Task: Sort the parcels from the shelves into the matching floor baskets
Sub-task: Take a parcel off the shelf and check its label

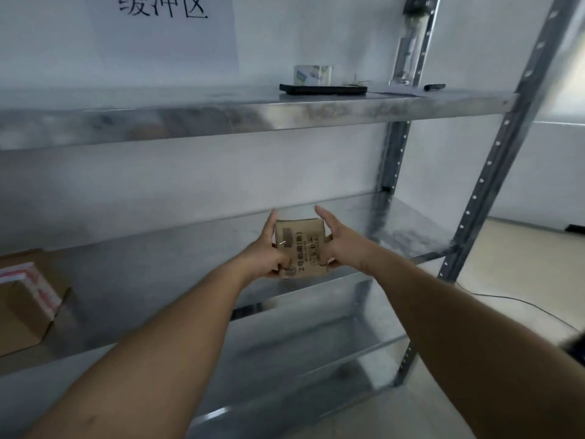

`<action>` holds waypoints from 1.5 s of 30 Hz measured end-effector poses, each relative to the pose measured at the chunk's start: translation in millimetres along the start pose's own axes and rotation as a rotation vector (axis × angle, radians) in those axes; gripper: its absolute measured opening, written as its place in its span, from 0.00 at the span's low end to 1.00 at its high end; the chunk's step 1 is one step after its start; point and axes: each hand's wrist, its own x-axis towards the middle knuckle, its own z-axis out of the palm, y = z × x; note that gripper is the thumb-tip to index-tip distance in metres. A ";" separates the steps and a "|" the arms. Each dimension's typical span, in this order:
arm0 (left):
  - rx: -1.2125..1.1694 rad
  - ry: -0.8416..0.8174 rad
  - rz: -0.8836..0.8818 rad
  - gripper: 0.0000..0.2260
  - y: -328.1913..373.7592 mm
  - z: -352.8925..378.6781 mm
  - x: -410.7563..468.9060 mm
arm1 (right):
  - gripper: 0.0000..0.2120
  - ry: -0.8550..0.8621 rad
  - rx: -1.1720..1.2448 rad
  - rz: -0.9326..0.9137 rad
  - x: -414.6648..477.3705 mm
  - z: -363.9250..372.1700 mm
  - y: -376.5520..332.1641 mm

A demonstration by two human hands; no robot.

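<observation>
A small brown cardboard parcel (300,247) with printed text sits between both my hands, over the front part of the middle metal shelf (164,274). My left hand (266,251) grips its left side, thumb on the printed face. My right hand (340,242) grips its right side, fingers stretched along the edge. A larger cardboard parcel (27,312) with red-and-white tape rests on the same shelf at the far left. No floor basket is in view.
The top shelf (221,112) holds a flat black device (323,89), a tape roll (313,75), a clear tube (406,55) and a small dark object (434,87). Steel uprights (493,166) stand at the right. A cable (519,304) runs over the pale floor.
</observation>
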 end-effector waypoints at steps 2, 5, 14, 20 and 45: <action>0.012 -0.024 0.014 0.40 7.9 20.7 1.7 | 0.38 0.003 -0.024 0.006 -9.9 -18.8 12.6; -0.015 0.000 0.000 0.24 14.2 49.4 4.3 | 0.21 0.029 0.132 0.043 -23.1 -41.2 32.7; 0.048 0.091 0.115 0.17 30.5 169.2 24.5 | 0.19 0.271 0.078 -0.018 -62.6 -110.4 122.2; 0.053 -0.097 0.243 0.34 44.1 251.7 29.9 | 0.36 0.348 0.076 -0.016 -115.7 -159.2 178.9; 0.289 -0.722 0.563 0.36 130.5 561.7 153.2 | 0.42 0.844 -0.110 0.417 -246.5 -354.2 344.8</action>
